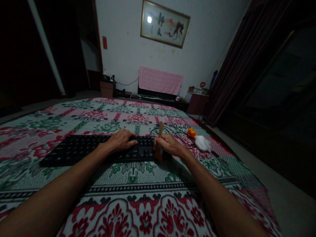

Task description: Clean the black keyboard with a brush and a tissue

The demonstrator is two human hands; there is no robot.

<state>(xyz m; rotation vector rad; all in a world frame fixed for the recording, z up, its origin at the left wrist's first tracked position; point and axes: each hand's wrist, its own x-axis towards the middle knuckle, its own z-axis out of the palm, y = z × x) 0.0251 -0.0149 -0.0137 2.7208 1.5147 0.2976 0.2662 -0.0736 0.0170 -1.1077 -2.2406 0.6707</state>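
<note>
My right hand (169,144) is gripping a brush (159,153), the fingers closing around its wooden handle, with the top of the handle rising above my fist and the bristles pointing down over the right end of a black keyboard (81,148). I am holding it nearly upright, probably so that the bristle tips are meeting the keys end-on; whether they are actually touching, I cannot tell in this dim light.

My left hand (120,140) is lying palm down on the keyboard, left of the brush, the thumb standing apart from the fingers and nothing being pinched. I am likely using its weight for steadying, since the soft bedspread (133,177) is giving little firm support underneath.

The keyboard is lying crosswise on the bed, its long sides running roughly along the far edge, and its left end is reaching out beyond my left forearm. That placing is putting the right-hand keys in front of my brush hand, I judge, so I am not having to stretch.

A dark cable (177,135) is looping beyond my right hand, towards the bed's right edge, out from under the brush. Near that same edge a crumpled orange item (192,132) is sitting just beside a white bundle (202,143), both lying apart from my hands but seemingly within reach.
</note>
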